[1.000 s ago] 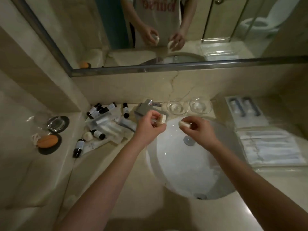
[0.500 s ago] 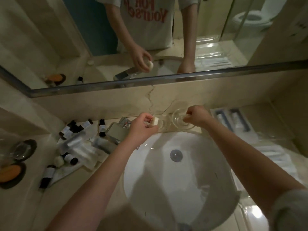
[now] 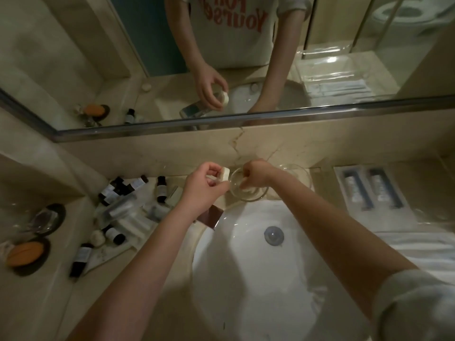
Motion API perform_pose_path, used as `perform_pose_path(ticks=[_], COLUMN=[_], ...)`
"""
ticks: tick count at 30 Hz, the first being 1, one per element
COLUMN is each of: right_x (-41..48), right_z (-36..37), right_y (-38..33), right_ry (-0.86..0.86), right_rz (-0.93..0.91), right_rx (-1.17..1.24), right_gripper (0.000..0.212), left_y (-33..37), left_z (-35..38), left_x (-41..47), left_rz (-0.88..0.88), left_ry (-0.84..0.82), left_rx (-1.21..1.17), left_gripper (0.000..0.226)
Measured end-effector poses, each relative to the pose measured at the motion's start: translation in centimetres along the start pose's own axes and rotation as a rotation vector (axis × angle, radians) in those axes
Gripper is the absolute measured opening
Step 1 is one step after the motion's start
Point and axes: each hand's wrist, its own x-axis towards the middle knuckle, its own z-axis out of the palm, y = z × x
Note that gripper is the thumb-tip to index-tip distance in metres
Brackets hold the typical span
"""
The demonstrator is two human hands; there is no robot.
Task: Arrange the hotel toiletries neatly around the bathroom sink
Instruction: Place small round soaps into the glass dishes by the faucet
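My left fingers [image 3: 212, 181] are pinched on a small round white soap [image 3: 225, 174], held over the desk [image 3: 44, 311] just beside the rim of a glass dish [image 3: 256, 198]. My right fingers [image 3: 246, 182] are curled down inside that dish, clamped on a second soap [image 3: 247, 190]; I cannot tell whether it touches the glass. Left of my left fingers lies a heap of small dark bottles [image 3: 161, 189], and the white sink [image 3: 246, 279] is just beneath both wrists.
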Motion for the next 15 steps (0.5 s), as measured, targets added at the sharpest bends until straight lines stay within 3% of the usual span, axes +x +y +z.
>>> perform_pose_path(ticks=[5,13,15], right_x=[2.3,2.0,1.2], right_z=[1.5,2.6,2.3], right_y=[-1.5,-0.5,-0.1], right_ry=[-0.017,0.183,0.313], right_rz=[0.025,-0.047,-0.091], right_rx=[0.007,0.105,0.185], right_gripper=[0.032,0.036,0.035], left_y=[-0.4,-1.0,-1.0], left_z=[-2.0,-2.4,-2.3], left_x=[0.3,0.5,0.5], left_rz=[-0.023,-0.062,-0.089], left_ry=[0.056,0.069,0.054], left_rx=[-0.034,-0.127,-0.175], left_gripper=[0.028,0.018,0.014])
